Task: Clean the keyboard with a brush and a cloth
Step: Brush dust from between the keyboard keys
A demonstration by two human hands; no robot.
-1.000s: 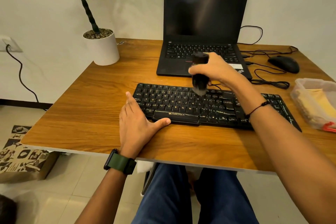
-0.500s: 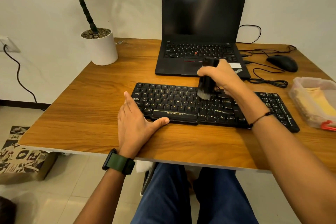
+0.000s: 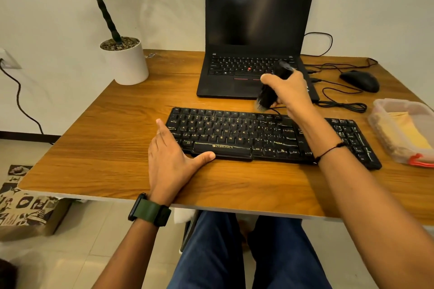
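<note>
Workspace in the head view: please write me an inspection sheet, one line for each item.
Surface: wooden table, no spills seen.
Job's things: black keyboard lies flat near the front edge; brush is tilted, bristles above the keyboard's back edge; yellow cloth lies in the plastic container at the right.
Clutter: open laptop, screen dark; mouse; potted plant.
Hands: left hand flat, braced against the keyboard's left end; right hand grips the brush.
Cables: black cables loose behind the keyboard; wall cable.
Surroundings: white wall, tiled floor, patterned box.
</note>
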